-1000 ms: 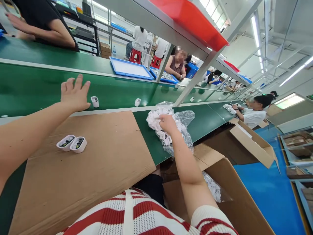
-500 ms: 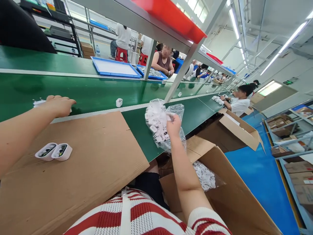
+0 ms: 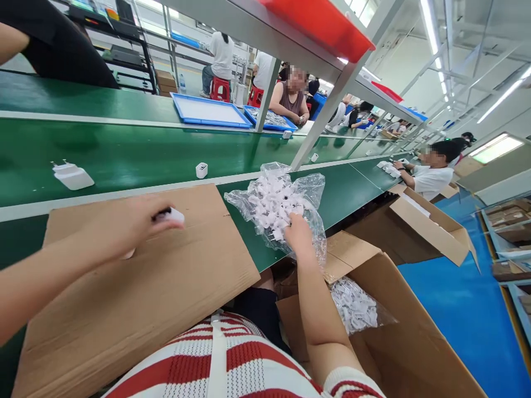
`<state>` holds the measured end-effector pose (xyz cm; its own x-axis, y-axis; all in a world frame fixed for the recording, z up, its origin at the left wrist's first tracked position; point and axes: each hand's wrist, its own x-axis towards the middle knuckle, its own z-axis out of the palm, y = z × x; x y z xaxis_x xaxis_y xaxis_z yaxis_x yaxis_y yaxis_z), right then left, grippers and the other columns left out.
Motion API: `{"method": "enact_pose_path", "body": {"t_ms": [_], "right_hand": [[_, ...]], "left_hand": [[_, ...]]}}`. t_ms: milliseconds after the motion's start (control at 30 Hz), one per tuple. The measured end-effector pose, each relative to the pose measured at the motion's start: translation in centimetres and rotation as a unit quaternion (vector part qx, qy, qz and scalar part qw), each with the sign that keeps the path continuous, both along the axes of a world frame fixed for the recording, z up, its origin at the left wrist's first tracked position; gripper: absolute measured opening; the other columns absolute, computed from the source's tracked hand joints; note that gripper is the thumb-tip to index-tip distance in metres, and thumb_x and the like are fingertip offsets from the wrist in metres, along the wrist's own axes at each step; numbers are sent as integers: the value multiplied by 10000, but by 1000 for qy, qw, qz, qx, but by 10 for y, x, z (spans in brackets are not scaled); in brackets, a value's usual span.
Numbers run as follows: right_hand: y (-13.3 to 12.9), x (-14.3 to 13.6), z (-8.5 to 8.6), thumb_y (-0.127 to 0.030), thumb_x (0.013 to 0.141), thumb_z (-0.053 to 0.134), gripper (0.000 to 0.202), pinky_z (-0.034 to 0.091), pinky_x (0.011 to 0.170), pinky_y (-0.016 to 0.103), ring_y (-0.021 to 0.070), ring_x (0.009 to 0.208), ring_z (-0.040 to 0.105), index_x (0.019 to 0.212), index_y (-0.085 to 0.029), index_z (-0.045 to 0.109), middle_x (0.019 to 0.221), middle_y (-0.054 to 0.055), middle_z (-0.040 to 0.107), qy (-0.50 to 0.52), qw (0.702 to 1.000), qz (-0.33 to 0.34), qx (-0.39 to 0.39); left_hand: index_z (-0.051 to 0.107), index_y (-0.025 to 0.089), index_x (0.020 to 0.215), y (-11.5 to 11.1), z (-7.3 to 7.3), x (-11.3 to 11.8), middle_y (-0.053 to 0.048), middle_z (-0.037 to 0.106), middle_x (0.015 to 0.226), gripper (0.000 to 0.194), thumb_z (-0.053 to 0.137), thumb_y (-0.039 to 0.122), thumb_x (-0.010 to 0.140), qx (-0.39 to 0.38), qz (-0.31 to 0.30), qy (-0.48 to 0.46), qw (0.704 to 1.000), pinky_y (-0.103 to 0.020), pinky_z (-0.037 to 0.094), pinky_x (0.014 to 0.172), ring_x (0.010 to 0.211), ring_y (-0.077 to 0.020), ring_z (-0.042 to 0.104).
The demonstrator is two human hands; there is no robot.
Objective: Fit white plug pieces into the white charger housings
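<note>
Above the cardboard sheet (image 3: 199,243), my left hand (image 3: 139,221) is closed on a white plastic housing (image 3: 172,215), slightly blurred. Another white piece shows only in part beneath that hand. My right hand (image 3: 299,235) reaches into an open clear bag of small white parts (image 3: 271,204); its fingertips are pressed together among the parts, and what they pinch is too small to tell. A white plug adapter with two pins (image 3: 73,177) lies on the green belt (image 3: 145,155) at the left, and a white housing (image 3: 201,170) stands farther along it.
An open cardboard box (image 3: 415,331) at my right holds another bag of white parts (image 3: 354,307). Blue-rimmed trays (image 3: 211,112) sit beyond the belt. A slanted metal post (image 3: 319,121) rises behind the bag. A person in a white shirt (image 3: 433,174) works at the right.
My left hand has moved from the belt to over the cardboard and now carries a white housing. The bag lies more spread open, and my right hand is lower in it.
</note>
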<state>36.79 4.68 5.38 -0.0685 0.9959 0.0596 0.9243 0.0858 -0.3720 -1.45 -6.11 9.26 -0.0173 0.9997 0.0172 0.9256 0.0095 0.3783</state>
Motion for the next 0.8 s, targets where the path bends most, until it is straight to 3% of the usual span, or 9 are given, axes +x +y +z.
{"method": "enact_pose_path", "body": {"t_ms": [67,133,267,367,467,600,700,800], "right_hand": [[6,-8,-3,-107,824,492,435,502,945,424,320,1097,631,1196,-147,713,1184,181,656,-30,1000,-5,-5],[13,-12,-6,-124,786,520,455,519,930,409,291,1022,651,1192,-162,720,1156,153,656,11,1000,8,4],[20,-7,-16,-189,644,566,600,559,835,376,230,854,652,1223,-153,719,1095,100,641,153,988,18,19],[19,0,-19,-233,585,588,613,564,750,362,195,740,629,1169,-131,741,1081,105,634,216,976,-18,30],[8,0,-9,-256,569,606,586,550,667,335,183,677,609,1131,-147,732,975,80,679,267,962,-39,42],[-28,-27,16,-297,617,694,488,556,712,320,215,874,660,1097,-213,681,1009,70,713,389,914,12,112],[-58,-71,25,-324,613,819,525,585,765,339,207,936,669,1116,-268,677,1035,39,707,504,855,123,-4],[-71,-118,16,-392,593,875,498,591,708,332,190,862,664,1051,-271,720,978,22,697,546,801,182,-164]], "left_hand": [[685,231,937,-11,-13,19,-104,716,1012,699,406,855,796,2,-41,-41,998,-410,482,872,968,-320,623],[688,232,916,-15,-30,29,-111,714,976,644,462,819,778,9,-50,-63,997,-408,486,875,978,-328,631],[699,232,927,-17,-55,31,-95,709,968,512,587,697,743,13,4,-85,996,-368,485,826,947,-304,651],[709,234,921,-20,-61,32,-69,717,964,454,607,639,742,6,48,-104,993,-340,465,767,898,-270,652],[727,239,926,-24,-59,37,-53,736,957,457,608,637,736,1,74,-150,986,-331,463,740,866,-258,651],[753,250,1010,-26,-60,40,-36,767,1000,519,656,650,695,-16,96,-233,968,-337,495,760,841,-255,664],[755,247,1073,-27,-65,41,-33,776,995,562,668,662,704,-30,93,-287,953,-339,516,762,843,-256,677],[760,235,1062,-27,-71,42,-50,782,1012,567,673,674,712,-21,82,-326,942,-350,536,765,863,-265,686]]}}
